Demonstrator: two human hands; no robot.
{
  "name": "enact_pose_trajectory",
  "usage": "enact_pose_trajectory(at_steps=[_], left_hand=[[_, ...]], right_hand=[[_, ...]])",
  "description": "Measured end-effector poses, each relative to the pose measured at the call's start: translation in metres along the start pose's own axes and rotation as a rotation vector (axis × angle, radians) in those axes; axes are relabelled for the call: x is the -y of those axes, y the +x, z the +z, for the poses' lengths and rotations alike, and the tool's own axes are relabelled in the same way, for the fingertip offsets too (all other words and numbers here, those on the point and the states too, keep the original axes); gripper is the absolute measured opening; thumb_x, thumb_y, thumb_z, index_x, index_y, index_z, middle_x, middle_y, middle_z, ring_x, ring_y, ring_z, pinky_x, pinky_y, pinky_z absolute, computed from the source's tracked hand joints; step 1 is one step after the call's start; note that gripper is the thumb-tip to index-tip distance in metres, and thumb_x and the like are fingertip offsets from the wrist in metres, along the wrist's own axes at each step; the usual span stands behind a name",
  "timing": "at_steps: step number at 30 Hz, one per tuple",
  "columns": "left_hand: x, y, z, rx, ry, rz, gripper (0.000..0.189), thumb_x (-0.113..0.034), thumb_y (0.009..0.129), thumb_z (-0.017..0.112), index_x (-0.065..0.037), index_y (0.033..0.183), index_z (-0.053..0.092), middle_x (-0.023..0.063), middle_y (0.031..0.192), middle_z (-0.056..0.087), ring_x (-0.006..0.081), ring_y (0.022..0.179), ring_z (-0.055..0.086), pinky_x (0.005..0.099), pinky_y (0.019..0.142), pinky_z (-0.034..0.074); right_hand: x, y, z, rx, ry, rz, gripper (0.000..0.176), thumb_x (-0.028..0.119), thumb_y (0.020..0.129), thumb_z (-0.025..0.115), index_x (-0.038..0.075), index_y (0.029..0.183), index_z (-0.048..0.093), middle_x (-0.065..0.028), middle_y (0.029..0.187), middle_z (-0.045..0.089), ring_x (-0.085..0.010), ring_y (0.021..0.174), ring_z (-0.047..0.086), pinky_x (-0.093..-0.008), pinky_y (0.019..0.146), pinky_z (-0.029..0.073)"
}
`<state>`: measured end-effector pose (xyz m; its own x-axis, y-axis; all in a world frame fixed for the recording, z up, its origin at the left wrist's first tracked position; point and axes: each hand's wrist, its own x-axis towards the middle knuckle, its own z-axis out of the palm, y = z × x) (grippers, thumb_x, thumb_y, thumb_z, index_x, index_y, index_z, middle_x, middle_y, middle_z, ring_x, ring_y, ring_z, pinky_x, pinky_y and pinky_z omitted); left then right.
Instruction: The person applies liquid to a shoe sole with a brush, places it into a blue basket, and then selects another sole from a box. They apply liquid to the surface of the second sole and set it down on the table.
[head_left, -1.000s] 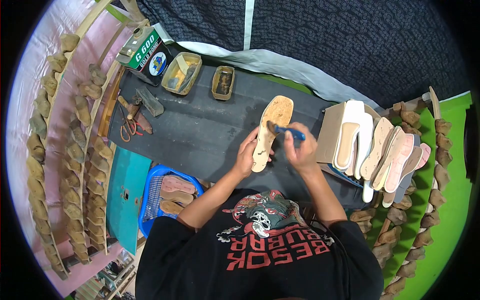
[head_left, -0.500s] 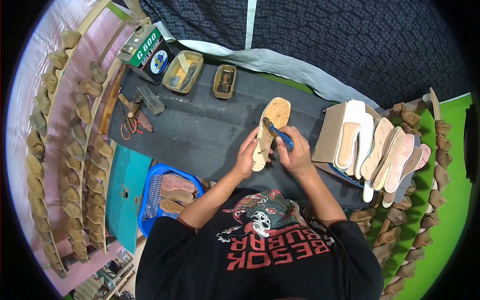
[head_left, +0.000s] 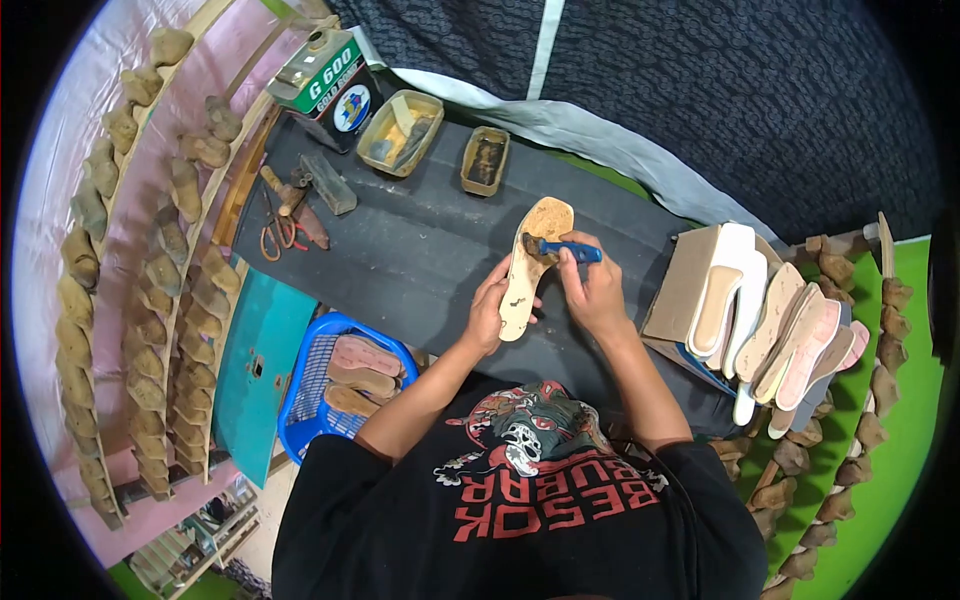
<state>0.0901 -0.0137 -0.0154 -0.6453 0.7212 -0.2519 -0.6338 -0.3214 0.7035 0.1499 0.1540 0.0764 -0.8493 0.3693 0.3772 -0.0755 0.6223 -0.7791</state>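
My left hand [head_left: 490,308] is closed around the edge of a pale shoe insole [head_left: 518,290], its thumb on the near side and fingertips showing at the far edge. The insole slants above the dark tabletop, its wide brownish end pointing away from me. In my right hand [head_left: 592,288] is a brush with a blue handle [head_left: 575,252]. Its dark bristle end [head_left: 531,244] touches the insole's upper part at the left edge. My right fingers pinch the handle, which lies nearly sideways.
A glue can [head_left: 330,90], a yellowish tub [head_left: 400,130] and a smaller tub [head_left: 485,160] line the back. Scissors [head_left: 278,236] and a hammer [head_left: 288,192] lie left. A blue basket [head_left: 310,395] holds insoles. A carton [head_left: 682,285] with insoles stands right. Shoe lasts [head_left: 150,390] fill racks.
The brush handle has swung from slanting toward me to nearly sideways, its bristles shifting slightly left on the insole. The head view has shifted, so the table items appear further right.
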Motion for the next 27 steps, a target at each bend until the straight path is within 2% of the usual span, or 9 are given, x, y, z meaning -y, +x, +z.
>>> enact_pose_trajectory(at_steps=[6, 7, 10, 11, 15, 18, 21, 27], left_hand=[[-0.017, -0.003, -0.030, -0.036, -0.061, -0.013, 0.058, -0.017, 0.102, 0.036, -0.001, 0.158, 0.032, 0.0169, 0.118, 0.066, 0.0268, 0.091, 0.072, 0.0377, 0.068, 0.064], [-0.019, -0.004, -0.036, -0.038, -0.069, -0.026, 0.058, -0.017, 0.102, 0.037, -0.001, 0.158, 0.032, 0.0170, 0.118, 0.066, 0.0270, 0.092, 0.072, 0.0381, 0.068, 0.064], [-0.023, -0.008, -0.053, -0.085, -0.105, -0.041, 0.057, -0.018, 0.103, 0.037, -0.001, 0.157, 0.033, 0.0170, 0.119, 0.066, 0.0276, 0.092, 0.072, 0.0392, 0.069, 0.064], [-0.023, -0.009, -0.061, -0.086, -0.105, -0.046, 0.056, -0.019, 0.103, 0.037, 0.000, 0.156, 0.034, 0.0169, 0.120, 0.066, 0.0274, 0.092, 0.072, 0.0392, 0.069, 0.064], [-0.027, -0.018, -0.089, -0.081, -0.098, -0.077, 0.057, -0.021, 0.104, 0.038, 0.001, 0.156, 0.034, 0.0167, 0.123, 0.065, 0.0278, 0.095, 0.072, 0.0390, 0.070, 0.064], [-0.038, -0.021, -0.104, -0.060, -0.097, -0.093, 0.057, -0.022, 0.104, 0.038, 0.001, 0.156, 0.033, 0.0166, 0.124, 0.064, 0.0277, 0.097, 0.072, 0.0382, 0.071, 0.064], [-0.049, -0.018, -0.111, -0.057, -0.084, -0.106, 0.057, -0.023, 0.104, 0.038, 0.001, 0.156, 0.033, 0.0165, 0.123, 0.064, 0.0271, 0.096, 0.072, 0.0376, 0.071, 0.064], [-0.057, -0.003, -0.117, -0.017, -0.049, -0.117, 0.056, -0.024, 0.105, 0.038, 0.001, 0.156, 0.034, 0.0167, 0.123, 0.065, 0.0265, 0.096, 0.072, 0.0373, 0.071, 0.064]], right_hand=[[-0.002, 0.042, 0.028, -0.046, -0.018, -0.037, 0.017, 0.011, 0.099, 0.065, -0.002, 0.111, 0.064, -0.0193, 0.100, 0.072, -0.0356, 0.085, 0.073, -0.0384, 0.076, 0.056], [-0.006, 0.052, 0.034, -0.089, -0.059, -0.110, 0.018, 0.011, 0.099, 0.065, -0.003, 0.111, 0.065, -0.0189, 0.099, 0.072, -0.0320, 0.082, 0.073, -0.0369, 0.074, 0.056], [-0.015, 0.077, 0.054, -0.068, -0.024, 0.051, 0.018, 0.011, 0.099, 0.065, -0.003, 0.111, 0.066, -0.0180, 0.096, 0.072, -0.0266, 0.077, 0.072, -0.0350, 0.071, 0.056], [-0.019, 0.086, 0.062, -0.083, -0.023, 0.069, 0.018, 0.012, 0.099, 0.065, -0.002, 0.110, 0.067, -0.0164, 0.088, 0.072, -0.0209, 0.070, 0.069, -0.0331, 0.066, 0.054], [-0.035, 0.114, 0.097, -0.073, -0.028, 0.086, 0.018, 0.014, 0.099, 0.065, -0.003, 0.107, 0.068, -0.0149, 0.079, 0.071, -0.0173, 0.064, 0.066, -0.0322, 0.062, 0.053], [-0.041, 0.128, 0.119, -0.024, -0.092, 0.124, 0.021, 0.016, 0.101, 0.065, -0.002, 0.110, 0.069, -0.0093, 0.074, 0.070, -0.0121, 0.063, 0.062, -0.0300, 0.061, 0.051], [-0.053, 0.134, 0.133, -0.018, -0.156, 0.134, 0.023, 0.017, 0.101, 0.065, -0.003, 0.110, 0.069, -0.0092, 0.072, 0.069, -0.0123, 0.060, 0.060, -0.0305, 0.059, 0.049], [-0.053, 0.131, 0.131, -0.094, -0.075, 0.132, 0.020, 0.015, 0.101, 0.064, -0.002, 0.111, 0.069, -0.0094, 0.078, 0.071, -0.0132, 0.064, 0.064, -0.0302, 0.063, 0.053]])
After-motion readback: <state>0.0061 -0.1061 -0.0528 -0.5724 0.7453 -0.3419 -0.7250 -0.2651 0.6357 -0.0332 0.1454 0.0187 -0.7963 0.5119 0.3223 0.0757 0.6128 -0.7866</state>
